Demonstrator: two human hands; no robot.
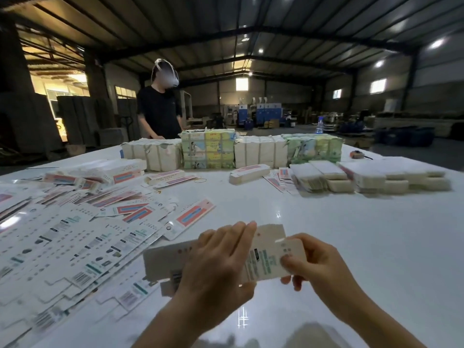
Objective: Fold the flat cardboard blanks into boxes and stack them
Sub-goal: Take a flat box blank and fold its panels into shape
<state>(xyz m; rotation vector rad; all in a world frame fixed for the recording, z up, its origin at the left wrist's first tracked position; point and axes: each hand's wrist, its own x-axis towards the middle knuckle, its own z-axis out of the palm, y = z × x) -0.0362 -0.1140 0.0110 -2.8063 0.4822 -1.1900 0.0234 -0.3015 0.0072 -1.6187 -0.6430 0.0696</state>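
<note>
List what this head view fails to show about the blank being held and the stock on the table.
- Cardboard blank: its middle is hidden behind the left hand; its print is blurred.
- Right hand: its grip covers the blank's end flap.
- Loose blanks: cut off by the left edge.
- Bundles: labels too small to read.

place: warehouse/factory hall | cues: steel truss roof (251,28); bundled carton stacks (208,149); blue machines (261,114)
</note>
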